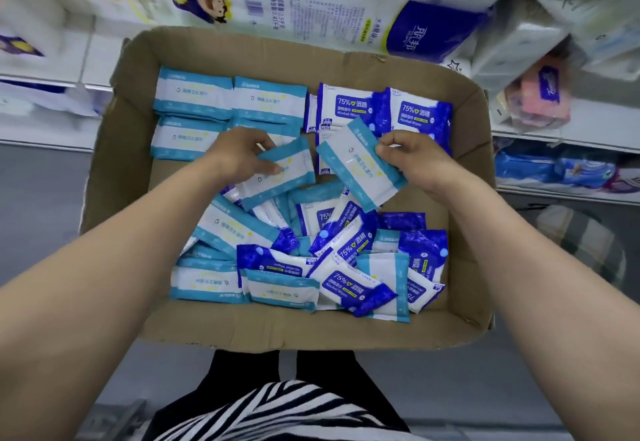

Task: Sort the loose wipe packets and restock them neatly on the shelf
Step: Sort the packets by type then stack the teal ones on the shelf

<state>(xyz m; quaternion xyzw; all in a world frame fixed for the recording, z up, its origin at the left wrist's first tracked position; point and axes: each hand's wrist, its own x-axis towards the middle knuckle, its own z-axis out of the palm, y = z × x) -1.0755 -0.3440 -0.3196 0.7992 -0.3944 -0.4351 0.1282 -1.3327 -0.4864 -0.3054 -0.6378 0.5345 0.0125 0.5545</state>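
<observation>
Both hands grip one packet each; the left hand curls its fingers round a flat white wipe packet with light blue ends, and the right hand pinches the far corner of a second white and light blue packet, which tilts above the pile.

On the left at the back of the big brown cardboard box, the neat rows of light blue packets lie flat side by side; next to them, on the right at the back, sit the neat dark blue alcohol wipe packets; at the front, the mixed heap of loose packets lies crooked, light blue and dark blue on top of each other.

I think both held packets belong in the light blue rows; the right one is held only by a corner, so it could slip and fall back into the heap; a packet put down fast could also bump the neat rows crooked.

White store shelves with big tissue packs stand behind the box.
</observation>
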